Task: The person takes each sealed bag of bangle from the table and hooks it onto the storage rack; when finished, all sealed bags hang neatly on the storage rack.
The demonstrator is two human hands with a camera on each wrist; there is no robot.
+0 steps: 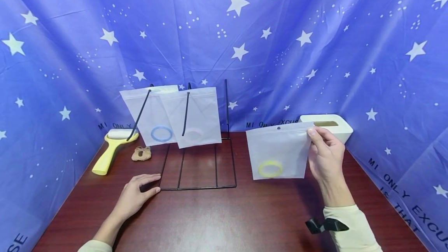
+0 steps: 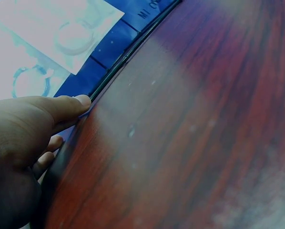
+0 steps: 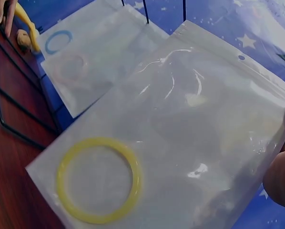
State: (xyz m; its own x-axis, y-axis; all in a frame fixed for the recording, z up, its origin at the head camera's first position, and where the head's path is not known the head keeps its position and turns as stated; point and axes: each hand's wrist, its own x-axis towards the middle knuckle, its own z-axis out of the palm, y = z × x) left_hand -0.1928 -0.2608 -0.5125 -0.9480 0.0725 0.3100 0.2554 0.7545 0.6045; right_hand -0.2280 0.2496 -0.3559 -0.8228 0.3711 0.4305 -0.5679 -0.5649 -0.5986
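Observation:
My right hand (image 1: 326,153) pinches the upper right corner of a frosted zip bag (image 1: 283,147) that has a hang hole in its top. A yellow ring (image 3: 98,180) shows at the bottom of this bag. At the front left corner of a black wire display rack (image 1: 197,188), my left hand (image 1: 134,195) lies low with thumb and fingertips right at the base wires, fingers extended. Two similar bags hang on the rack's prongs: one bag (image 1: 143,108) with a blue ring (image 1: 161,133), and one bag (image 1: 206,116) with a faint pinkish ring (image 3: 71,68).
A yellow-handled lint roller (image 1: 108,153) and a small brown bear-shaped item (image 1: 141,153) lie left of the rack. Behind my right hand stands a white box (image 1: 344,129) with an oval opening. Blue star-printed cloth (image 1: 273,69) encloses the dark red wooden table (image 1: 196,221).

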